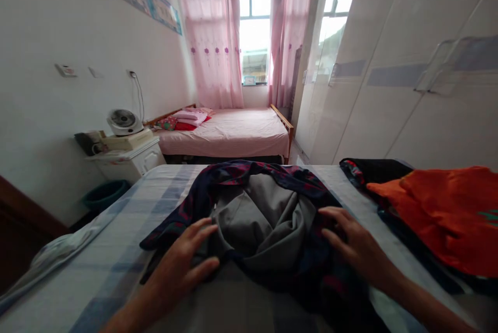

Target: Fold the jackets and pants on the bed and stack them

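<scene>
A dark navy and red patterned jacket (pixel 194 195) with a grey lining (pixel 249 219) lies rumpled on the bed in front of me, its lining facing up. At the garment's left side is my left hand (pixel 187 258), fingers apart and curved beside the lining's edge. Opposite it, my right hand (pixel 348 239) rests at the right side of the jacket, with its fingers spread and slightly bent over the dark cloth. Neither hand visibly grips the fabric. Part of the jacket's right side lies in shadow under my right arm.
The jacket lies on a blue-and-white checked sheet (pixel 116 250). An orange garment (pixel 439 213) sits on dark clothes at the right. Beyond are a pink bed (pixel 233 130), a white cabinet (pixel 143 159) with a fan (pixel 123 121), and a wardrobe (pixel 389 94).
</scene>
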The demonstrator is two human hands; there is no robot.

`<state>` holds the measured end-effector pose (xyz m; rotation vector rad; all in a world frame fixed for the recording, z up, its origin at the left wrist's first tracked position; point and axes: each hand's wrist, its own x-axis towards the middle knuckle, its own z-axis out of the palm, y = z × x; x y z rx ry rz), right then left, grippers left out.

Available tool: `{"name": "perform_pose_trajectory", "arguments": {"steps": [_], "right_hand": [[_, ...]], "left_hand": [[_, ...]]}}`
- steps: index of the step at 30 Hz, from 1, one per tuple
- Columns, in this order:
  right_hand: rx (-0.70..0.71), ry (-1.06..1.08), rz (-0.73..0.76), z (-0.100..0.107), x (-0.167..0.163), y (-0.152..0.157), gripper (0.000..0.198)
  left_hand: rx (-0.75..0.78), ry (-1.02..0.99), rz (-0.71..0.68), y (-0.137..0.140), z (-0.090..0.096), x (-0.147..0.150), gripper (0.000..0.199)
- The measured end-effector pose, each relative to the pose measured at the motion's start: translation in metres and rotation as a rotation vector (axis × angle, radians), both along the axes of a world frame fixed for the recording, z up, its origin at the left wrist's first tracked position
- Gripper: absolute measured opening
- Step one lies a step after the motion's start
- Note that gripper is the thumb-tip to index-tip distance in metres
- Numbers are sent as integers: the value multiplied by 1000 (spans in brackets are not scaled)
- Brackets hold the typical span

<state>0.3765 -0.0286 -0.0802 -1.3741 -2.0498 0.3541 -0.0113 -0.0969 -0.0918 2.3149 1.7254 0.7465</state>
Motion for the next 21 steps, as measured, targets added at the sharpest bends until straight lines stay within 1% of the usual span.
{"name": "perform_pose_trajectory", "arguments": {"steps": [1, 3, 5, 6, 7, 8, 10, 11, 13, 15, 16, 17, 18, 20, 21], "right_hand": [[7, -54, 48, -9, -3, -25, 32], [43, -159, 164, -23, -13, -66, 38], [114, -257, 276, -33, -24, -88, 53], [149, -299, 295, -38, -30, -93, 60], [175, -334, 275, -41, -35, -94, 64], [186, -363, 225, -44, -39, -91, 65], [157, -406, 102, -45, -44, -81, 59], [124, -413, 68, -44, -44, -74, 55], [47, -366, 63, -34, -40, -59, 45], [19, -227, 55, -17, -34, -46, 37], [26, -146, 35, -5, -31, -40, 34], [42, -72, 8, 9, -27, -34, 31], [64, -10, -29, 24, -22, -29, 28], [98, 96, -136, 55, -10, -23, 26], [102, 148, -195, 69, -1, -23, 25]], "left_hand": [[17, 105, -57, -14, -8, 2, 60], [68, 265, -95, -29, -17, 8, 72], [95, 362, -82, -26, -19, 15, 69], [89, 393, -66, -20, -18, 20, 65], [74, 417, -46, -14, -16, 24, 61], [55, 436, -22, -8, -14, 29, 57], [40, 437, 16, 1, -12, 37, 48], [46, 419, 24, 4, -13, 40, 47], [35, 367, 20, 8, -14, 45, 49], [-11, 335, 24, 12, -11, 45, 38], [-37, 333, 37, 15, -5, 44, 34], [-45, 314, 54, 17, 5, 43, 33], [-30, 263, 66, 17, 19, 41, 32], [51, 76, 59, 13, 60, 38, 27], [89, -49, 20, 6, 83, 37, 24]]}}
